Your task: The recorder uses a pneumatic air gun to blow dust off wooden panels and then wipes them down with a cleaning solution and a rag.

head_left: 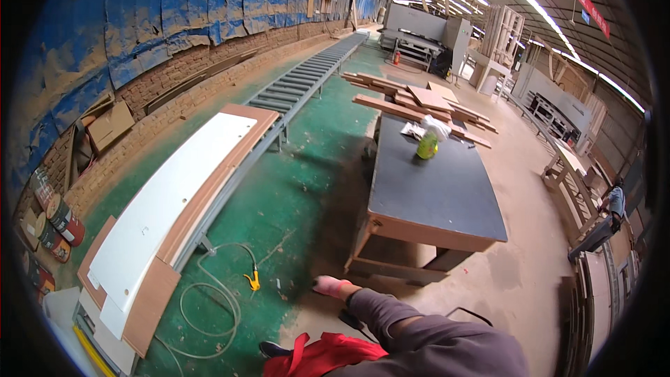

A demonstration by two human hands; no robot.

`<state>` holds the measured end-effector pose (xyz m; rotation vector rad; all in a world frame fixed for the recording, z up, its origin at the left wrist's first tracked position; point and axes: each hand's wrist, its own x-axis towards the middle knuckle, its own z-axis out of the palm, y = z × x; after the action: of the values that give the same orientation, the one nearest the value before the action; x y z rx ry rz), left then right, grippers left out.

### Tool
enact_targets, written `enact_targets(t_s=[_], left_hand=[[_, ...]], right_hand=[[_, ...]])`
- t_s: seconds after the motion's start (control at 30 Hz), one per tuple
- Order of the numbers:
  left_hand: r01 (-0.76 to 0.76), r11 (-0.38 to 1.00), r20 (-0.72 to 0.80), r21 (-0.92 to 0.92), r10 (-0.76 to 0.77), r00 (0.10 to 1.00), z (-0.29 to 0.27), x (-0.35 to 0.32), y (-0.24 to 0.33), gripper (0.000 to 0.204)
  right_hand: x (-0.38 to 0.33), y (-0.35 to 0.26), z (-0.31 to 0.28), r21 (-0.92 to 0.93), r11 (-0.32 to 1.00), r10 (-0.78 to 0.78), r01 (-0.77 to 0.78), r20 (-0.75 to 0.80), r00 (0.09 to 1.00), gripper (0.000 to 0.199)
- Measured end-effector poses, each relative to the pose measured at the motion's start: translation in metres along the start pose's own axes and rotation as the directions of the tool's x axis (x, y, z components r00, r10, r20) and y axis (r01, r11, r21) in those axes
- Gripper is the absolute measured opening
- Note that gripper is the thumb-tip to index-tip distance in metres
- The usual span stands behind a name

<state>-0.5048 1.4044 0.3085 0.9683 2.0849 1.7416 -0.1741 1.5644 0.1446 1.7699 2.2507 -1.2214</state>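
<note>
My right hand point(330, 285), in a pink glove, hangs over the floor at the end of a dark grey sleeve point(391, 314). Its fingers look loosely curled, and nothing shows in them. The hand is apart from the black-topped workbench point(436, 195), just below its near left leg. To the left, a yellow air blow gun point(252, 281) with a clear coiled hose point(234, 321) hangs by the roller conveyor. White panels point(171, 195) and brown boards point(150, 307) lie stacked on that conveyor. My left hand is outside the picture.
A green-tinted bottle point(427, 145) and white crumpled material point(436, 128) sit on the workbench. Beyond are stacked planks point(419, 101). Paint-type cans point(64, 222) stand far left. A person point(613, 213) is at the right. A roller conveyor point(307, 73) runs into the distance.
</note>
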Motion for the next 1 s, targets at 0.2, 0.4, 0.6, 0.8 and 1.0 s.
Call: enact_targets(t_s=[0.2, 0.4, 0.6, 0.8, 1.0], left_hand=[[0.027, 0.980, 0.022, -0.198, -0.023, 0.999, 0.013, 0.106, 0.013, 0.033], [0.169, 0.961, 0.106, -0.218, -0.149, 0.983, -0.004, 0.157, -0.010, 0.034], [0.194, 0.933, 0.039, -0.303, -0.191, 0.981, 0.020, 0.248, -0.018, 0.034], [0.171, 0.872, -0.070, -0.458, -0.228, 0.971, 0.051, 0.339, -0.027, 0.035], [0.280, 0.868, 0.356, 0.409, -0.434, 0.828, 0.135, 0.335, -0.281, 0.057]], right_hand=[[-0.005, 0.039, 0.020, 0.001, 0.897, 0.440, -0.441, 0.083, 0.894, 0.041], [0.051, 0.058, 0.029, 0.021, 0.831, 0.549, -0.557, 0.137, 0.825, 0.044], [0.152, 0.022, 0.028, -0.025, 0.858, 0.507, -0.514, 0.214, 0.835, 0.043], [0.284, -0.024, -0.003, -0.070, 0.960, 0.279, -0.272, 0.149, 0.949, 0.038], [0.406, -0.059, 0.007, 0.126, 0.992, -0.028, 0.001, 0.218, 0.976, 0.040]])
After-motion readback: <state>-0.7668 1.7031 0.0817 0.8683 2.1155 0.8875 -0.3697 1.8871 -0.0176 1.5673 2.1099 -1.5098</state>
